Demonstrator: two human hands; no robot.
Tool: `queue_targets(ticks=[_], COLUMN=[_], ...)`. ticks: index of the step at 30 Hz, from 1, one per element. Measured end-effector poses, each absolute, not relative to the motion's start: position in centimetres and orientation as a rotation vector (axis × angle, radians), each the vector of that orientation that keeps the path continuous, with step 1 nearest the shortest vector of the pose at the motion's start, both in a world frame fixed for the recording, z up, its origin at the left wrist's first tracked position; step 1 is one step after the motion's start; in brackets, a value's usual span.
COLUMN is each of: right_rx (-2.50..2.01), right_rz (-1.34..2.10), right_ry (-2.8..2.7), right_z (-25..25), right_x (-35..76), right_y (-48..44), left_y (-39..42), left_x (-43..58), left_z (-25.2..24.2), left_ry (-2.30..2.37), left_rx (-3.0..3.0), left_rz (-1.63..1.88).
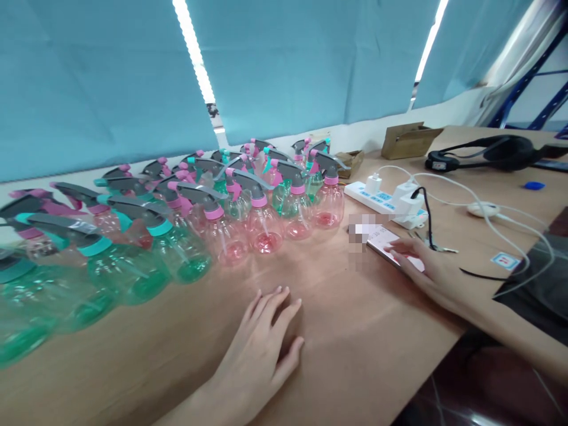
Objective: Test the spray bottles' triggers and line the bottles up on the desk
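My left hand (pixel 261 340) lies palm down on the tabletop (pixel 337 331), fingers spread and nothing held. In front of it stand several clear spray bottles; the nearest are a pink spray bottle (pixel 265 228) and a green spray bottle (pixel 180 257), both with grey trigger heads. Off to the right, my right hand (pixel 419 266) rests over a smartphone (pixel 377 238) with a lit screen. Its thumb and fingers are apart and touch the phone, which lies flat on the table. Part of the phone is under the hand, and its far end is blurred out.
A white power strip (pixel 350 190) with plugged-in chargers sits behind the phone, and white cables loop to the right past a mouse-like white device (pixel 483 209). Keys (pixel 444 249), a blue cap (pixel 534 185), a black headset (pixel 510 152) and a cardboard box (pixel 406 142) lie farther off.
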State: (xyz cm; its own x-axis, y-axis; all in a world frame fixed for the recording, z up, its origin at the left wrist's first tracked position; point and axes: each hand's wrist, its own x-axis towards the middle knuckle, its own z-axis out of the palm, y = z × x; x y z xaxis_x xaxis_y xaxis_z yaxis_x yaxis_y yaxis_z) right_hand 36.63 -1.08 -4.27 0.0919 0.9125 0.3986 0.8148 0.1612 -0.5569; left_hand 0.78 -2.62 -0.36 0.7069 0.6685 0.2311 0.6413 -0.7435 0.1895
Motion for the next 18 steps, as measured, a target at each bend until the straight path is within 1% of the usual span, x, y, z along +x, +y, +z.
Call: queue_targets(ticks=[4, 9, 13, 18], right_rx=[-1.647, -1.598, -1.533, -1.493], right_rz=[0.178, 0.268, 0.300, 0.395], right_ry=[-1.638, -1.510, -1.521, -1.571], right_z=[-3.2, -1.3, -0.2, 1.4], right_x=[35.8, 35.1, 35.3, 34.6], right_y=[-1.0, 0.2, 3.6, 9.3], left_y=[-2.6, -2.5, -2.3, -1.7], left_x=[0.7, 0.7, 0.6, 0.4], left_z=[-0.5, -0.4, -0.3, -1.1], left_ry=[1.080, 1.076, 1.069, 1.004], left_rx=[2.815, 2.803, 2.807, 2.809], left_rz=[0.445, 0.451, 0.393, 0.486])
